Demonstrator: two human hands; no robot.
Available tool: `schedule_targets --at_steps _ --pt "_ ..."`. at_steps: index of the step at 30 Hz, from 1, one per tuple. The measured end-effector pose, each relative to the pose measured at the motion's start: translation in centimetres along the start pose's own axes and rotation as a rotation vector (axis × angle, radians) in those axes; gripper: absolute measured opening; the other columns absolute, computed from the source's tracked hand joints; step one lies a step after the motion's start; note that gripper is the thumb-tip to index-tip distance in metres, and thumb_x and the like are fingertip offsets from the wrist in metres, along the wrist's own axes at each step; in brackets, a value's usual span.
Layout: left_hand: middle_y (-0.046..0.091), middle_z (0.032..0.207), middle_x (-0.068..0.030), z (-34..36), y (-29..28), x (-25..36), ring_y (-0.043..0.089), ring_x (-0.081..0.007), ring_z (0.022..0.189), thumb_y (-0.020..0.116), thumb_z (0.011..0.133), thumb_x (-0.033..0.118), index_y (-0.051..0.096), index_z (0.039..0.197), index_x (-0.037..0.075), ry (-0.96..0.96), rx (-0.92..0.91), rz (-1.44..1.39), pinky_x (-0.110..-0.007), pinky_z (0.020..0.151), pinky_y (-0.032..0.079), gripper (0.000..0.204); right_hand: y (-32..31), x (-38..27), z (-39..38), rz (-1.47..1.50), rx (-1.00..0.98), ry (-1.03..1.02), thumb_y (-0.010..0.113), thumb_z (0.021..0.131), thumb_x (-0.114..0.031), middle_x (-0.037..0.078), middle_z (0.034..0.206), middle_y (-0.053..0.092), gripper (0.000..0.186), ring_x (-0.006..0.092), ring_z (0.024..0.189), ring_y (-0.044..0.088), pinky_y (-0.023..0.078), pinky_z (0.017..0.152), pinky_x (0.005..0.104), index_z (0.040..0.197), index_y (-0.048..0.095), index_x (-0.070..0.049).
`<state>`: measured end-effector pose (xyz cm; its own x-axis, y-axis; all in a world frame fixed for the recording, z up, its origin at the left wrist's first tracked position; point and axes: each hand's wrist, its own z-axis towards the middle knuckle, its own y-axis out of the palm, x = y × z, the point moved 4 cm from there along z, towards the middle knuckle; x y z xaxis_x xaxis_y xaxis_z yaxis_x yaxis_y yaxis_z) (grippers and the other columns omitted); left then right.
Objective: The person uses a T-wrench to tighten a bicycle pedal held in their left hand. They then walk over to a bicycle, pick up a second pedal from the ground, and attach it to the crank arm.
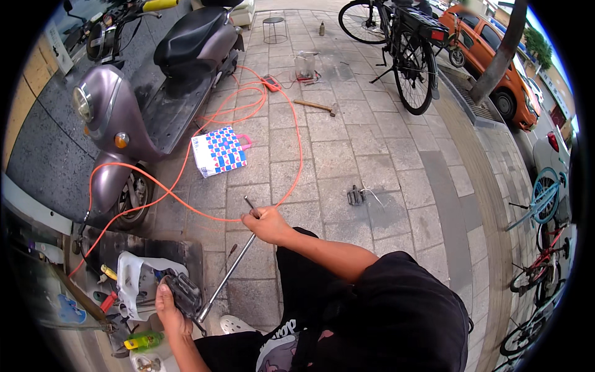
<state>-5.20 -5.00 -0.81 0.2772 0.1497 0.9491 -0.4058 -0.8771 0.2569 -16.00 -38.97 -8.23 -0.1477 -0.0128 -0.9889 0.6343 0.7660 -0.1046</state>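
In my left hand (173,310), low at the left, is a black ribbed block that looks like a bicycle pedal (185,291). My right hand (266,224) grips the top of a long chrome T-handle wrench (230,271), its crossbar poking out above my fingers. The wrench slants down to the left, its lower end close to the pedal; whether it engages the pedal cannot be made out. Just beyond the pedal stands a cut-open white plastic container (133,273) with dark things inside. A similar black pedal-like part (356,196) lies on the paving beside a thin white strip.
An orange hose (300,142) loops across the paving near a purple scooter (114,124). A checkered paper bag (220,152), a hammer (316,106) and a red meter (271,84) lie ahead. A green bottle (144,340) is at lower left; a black bicycle (412,62) stands far right.
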Motion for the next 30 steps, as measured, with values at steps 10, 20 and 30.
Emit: schedule_targets --at_steps 10,20,30 --pt "0.059 0.087 0.0024 2.8 1.3 4.8 0.054 -0.0060 0.076 0.055 0.109 0.039 0.062 0.132 0.003 0.334 0.309 0.127 -0.023 0.067 0.047 0.044 0.2 -5.9 -1.9 -0.346 -0.260 -0.110 0.076 0.094 -0.041 0.002 0.071 0.064 0.042 0.0115 0.065 0.055 0.046 0.061 0.0313 0.090 0.075 0.001" --pt "0.064 0.097 -0.0006 2.7 3.4 1.8 0.056 -0.0083 0.088 0.055 0.110 0.031 0.059 0.136 -0.001 0.507 0.190 0.347 -0.024 0.081 0.047 0.042 11.0 -5.3 -3.5 -0.163 -0.681 -0.244 0.084 0.088 -0.035 0.004 0.079 0.063 0.043 0.0104 0.074 0.055 0.048 0.068 0.0296 0.107 0.070 0.001" --pt "0.060 0.086 0.0009 2.7 0.7 1.5 0.047 -0.0057 0.068 0.055 0.109 0.033 0.056 0.143 -0.002 0.245 0.013 0.289 -0.021 0.062 0.040 0.049 10.5 -10.1 -3.9 -0.228 -0.603 -0.276 0.080 0.093 -0.024 -0.002 0.073 0.054 0.027 0.0061 0.071 0.046 0.040 0.061 0.0276 0.093 0.068 0.000"
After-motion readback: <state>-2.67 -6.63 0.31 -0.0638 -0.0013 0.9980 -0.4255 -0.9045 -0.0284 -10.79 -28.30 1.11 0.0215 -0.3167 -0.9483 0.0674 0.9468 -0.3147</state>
